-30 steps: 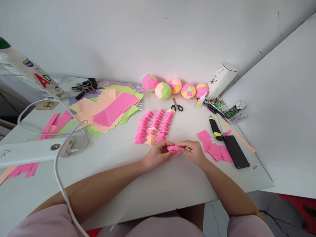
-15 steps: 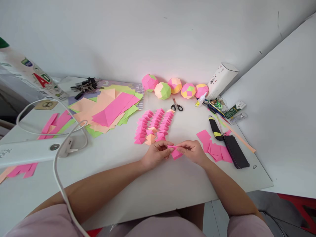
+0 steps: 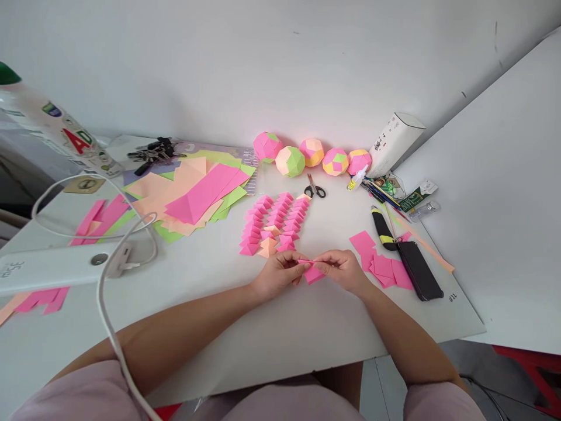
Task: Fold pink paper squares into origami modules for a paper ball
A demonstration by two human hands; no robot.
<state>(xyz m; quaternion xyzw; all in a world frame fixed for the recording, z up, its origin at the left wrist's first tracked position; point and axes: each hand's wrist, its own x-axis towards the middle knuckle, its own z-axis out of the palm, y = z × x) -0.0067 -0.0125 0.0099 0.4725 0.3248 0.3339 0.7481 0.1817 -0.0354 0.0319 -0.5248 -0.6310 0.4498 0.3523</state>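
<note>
Between my two hands is a small pink paper piece (image 3: 314,275), its upper edge pinched from both sides. My left hand (image 3: 279,273) grips its left end between thumb and fingers. On the right end, my right hand (image 3: 342,269) holds it the same way. The fingertips partly hide the upper fold. Just beyond my hands stand rows of folded paper units (image 3: 274,219), mostly pink with a few peach ones. To the right of my right hand lie loose pink paper squares (image 3: 383,268).
Paper balls (image 3: 290,161) line the wall, with scissors (image 3: 314,187) before them. At right are a box cutter (image 3: 383,228) and a black phone (image 3: 419,270). Coloured sheets (image 3: 197,196) and keys (image 3: 153,153) lie at left. A white cable (image 3: 101,298) from a power bank (image 3: 52,268) crosses my left arm.
The view has shifted very slightly. Both hands stay in place on the pink paper piece, with its top edge pressed a little flatter.
</note>
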